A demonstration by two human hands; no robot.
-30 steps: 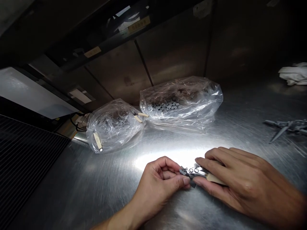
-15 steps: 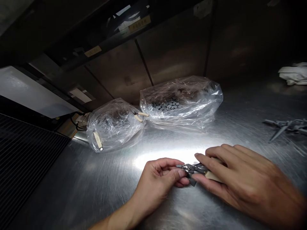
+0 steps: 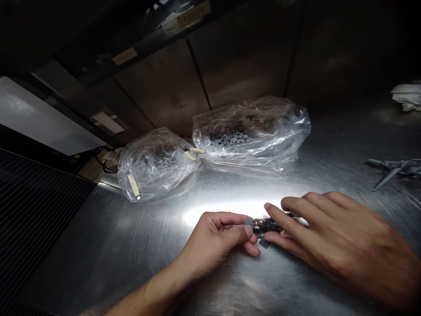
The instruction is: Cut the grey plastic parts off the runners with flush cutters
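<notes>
My left hand (image 3: 219, 237) pinches a small grey plastic part (image 3: 248, 221) between thumb and fingers, low in the middle of the view. From the right, my right hand (image 3: 335, 241) grips a pair of nippers (image 3: 267, 224) by cream-coloured handles mostly covered by its fingers. The dark metal jaws meet the part at my left fingertips; whether they are closed on it cannot be made out. A flat, dark grey square piece (image 3: 265, 243) shows just below the nippers. Whether it is joined to the held part is hidden.
Two clear plastic bags, a left one (image 3: 158, 175) and a right one (image 3: 253, 151), hold many small grey pieces on the metal table (image 3: 131, 250). Cream-handled nippers (image 3: 194, 153) lie by the left bag. Grey plastic frames (image 3: 394, 169) and a white cloth (image 3: 408, 96) are at right.
The nippers have turned slightly in my right hand and their jaws sit closer against the grey part. Both hands appear a little higher, as the camera view has shifted slightly.
</notes>
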